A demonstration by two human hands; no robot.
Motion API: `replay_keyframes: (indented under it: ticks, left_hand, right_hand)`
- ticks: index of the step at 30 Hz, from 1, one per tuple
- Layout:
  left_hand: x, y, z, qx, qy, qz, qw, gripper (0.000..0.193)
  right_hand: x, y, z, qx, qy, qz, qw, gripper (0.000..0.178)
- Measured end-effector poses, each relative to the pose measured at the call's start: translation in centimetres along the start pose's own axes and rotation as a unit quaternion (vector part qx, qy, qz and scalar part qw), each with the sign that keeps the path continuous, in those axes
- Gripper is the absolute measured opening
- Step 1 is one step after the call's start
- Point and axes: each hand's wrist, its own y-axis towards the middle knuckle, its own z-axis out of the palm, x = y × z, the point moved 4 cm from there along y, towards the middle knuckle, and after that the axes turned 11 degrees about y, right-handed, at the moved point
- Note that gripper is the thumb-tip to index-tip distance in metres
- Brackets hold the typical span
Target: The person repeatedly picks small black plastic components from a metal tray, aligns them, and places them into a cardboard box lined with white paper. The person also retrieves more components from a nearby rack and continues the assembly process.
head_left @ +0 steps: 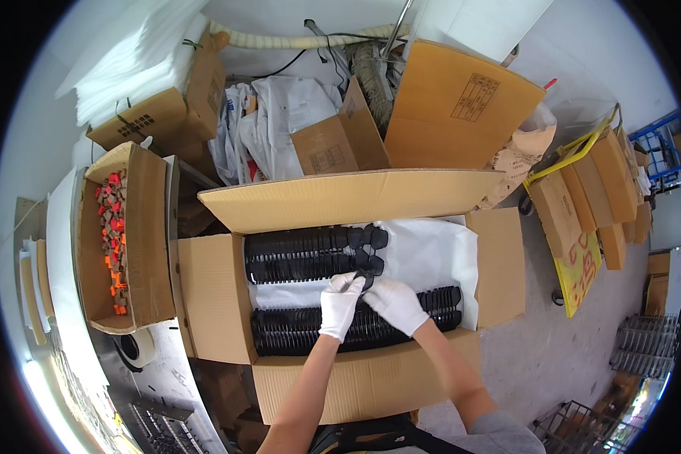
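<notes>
"White gloves cover both hands of a person leaning over an open cardboard box. What is the left one doing?"

"The left hand is closed, thumb and fingers pinching a small black piece over the middle of the box, near the right end of the far row."

"And the right hand?"

"It comes in from the other side, fingertips up against the same piece. Whether they are clamped on it cannot be told; the fingers are partly hidden."

"What lies beneath?"

"The near row, of closely stacked black parts, runs along the box's near side, passing below the right glove. The far row is of similar black parts. White lining shows between the two and at the far right."

"The surroundings?"

"At left, a narrow carton holds small red, orange and brown bits, with a roll of tape just beside it on the bench. At right, a yellow-framed trolley stands on the floor, loaded with brown boxes."
</notes>
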Motion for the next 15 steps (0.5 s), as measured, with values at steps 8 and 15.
replay_keyframes:
  ticks: [8,15]
  left_hand:
    - [-0.7,-6.3,-7.8,0.084,0.255,-0.049,0.962,0.031]
    - [4.1,-8.3,-17.9,-0.334,-0.061,-0.073,0.938,0.027]
  right_hand:
    - [8.4,2.9,2.4,0.004,0.037,-0.089,0.995,0.019]
    - [21.9,1.8,7.8,0.170,0.177,-0.176,0.953,0.025]
